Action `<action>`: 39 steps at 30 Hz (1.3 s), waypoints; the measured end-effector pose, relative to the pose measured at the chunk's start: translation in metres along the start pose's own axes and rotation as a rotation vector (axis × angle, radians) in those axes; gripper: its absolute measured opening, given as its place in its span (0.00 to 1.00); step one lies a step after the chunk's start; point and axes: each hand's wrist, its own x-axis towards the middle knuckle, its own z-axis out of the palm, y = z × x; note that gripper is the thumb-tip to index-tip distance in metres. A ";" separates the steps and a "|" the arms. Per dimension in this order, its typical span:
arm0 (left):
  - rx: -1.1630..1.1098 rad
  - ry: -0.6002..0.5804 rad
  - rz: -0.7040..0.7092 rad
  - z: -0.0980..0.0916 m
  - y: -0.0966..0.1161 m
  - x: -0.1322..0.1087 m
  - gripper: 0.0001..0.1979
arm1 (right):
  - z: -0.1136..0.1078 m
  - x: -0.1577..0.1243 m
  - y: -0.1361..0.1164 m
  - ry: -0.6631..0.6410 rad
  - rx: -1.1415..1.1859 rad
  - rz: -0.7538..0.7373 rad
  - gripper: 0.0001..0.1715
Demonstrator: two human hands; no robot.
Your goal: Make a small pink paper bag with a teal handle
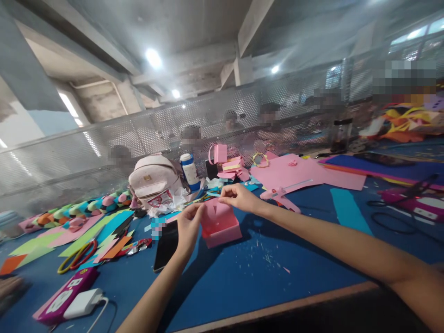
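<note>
A small pink paper box (224,237) stands on the blue table with its front toward me and its inside showing. My left hand (189,226) pinches the upper left edge of its raised back panel. On the other top corner, the fingertips of my right hand (239,196) are closed on the same panel. A black phone (165,247) lies partly behind my left hand. Just right of my right hand rests a pink glue gun (280,198). Scraps of paper are scattered on the tabletop in front of the box.
Scissors (78,256) and coloured paper lie at left, near a purple power strip (65,296) with a white charger. A pale backpack (154,178) and a bottle (190,171) stand behind. Pink sheets (294,171) and another power strip (416,206) are at right. A perforated metal partition (156,132) runs behind.
</note>
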 end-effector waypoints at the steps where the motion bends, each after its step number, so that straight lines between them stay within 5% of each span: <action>1: 0.017 0.000 -0.008 -0.001 0.001 0.001 0.14 | 0.000 -0.002 -0.002 -0.012 -0.025 0.004 0.13; 5: 0.096 -0.033 -0.014 -0.008 0.007 0.007 0.14 | -0.006 -0.022 -0.023 -0.106 -0.078 0.024 0.11; 11: 0.197 -0.385 -0.056 -0.010 0.008 0.012 0.13 | -0.052 -0.087 -0.050 -0.198 -0.285 0.136 0.12; 16: 0.232 -0.600 -0.226 -0.005 -0.020 0.021 0.17 | -0.114 -0.139 -0.024 -0.203 -0.446 0.448 0.23; 20: 0.348 -0.771 -0.115 -0.004 -0.035 0.038 0.13 | -0.147 -0.153 0.013 0.017 -0.557 0.512 0.22; 23: 0.459 -0.784 0.043 0.000 -0.025 0.042 0.13 | -0.153 -0.147 0.037 0.013 -0.502 0.501 0.30; 29: 0.632 -1.114 0.223 0.026 0.008 0.030 0.15 | -0.141 -0.122 0.063 -0.069 -0.456 0.538 0.32; 33: 0.732 -1.242 0.285 0.039 0.001 0.028 0.22 | -0.139 -0.113 0.069 -0.026 -0.354 0.586 0.32; 39: 0.647 -1.257 0.277 0.040 -0.011 0.031 0.18 | -0.144 -0.121 0.070 0.136 -0.179 0.637 0.33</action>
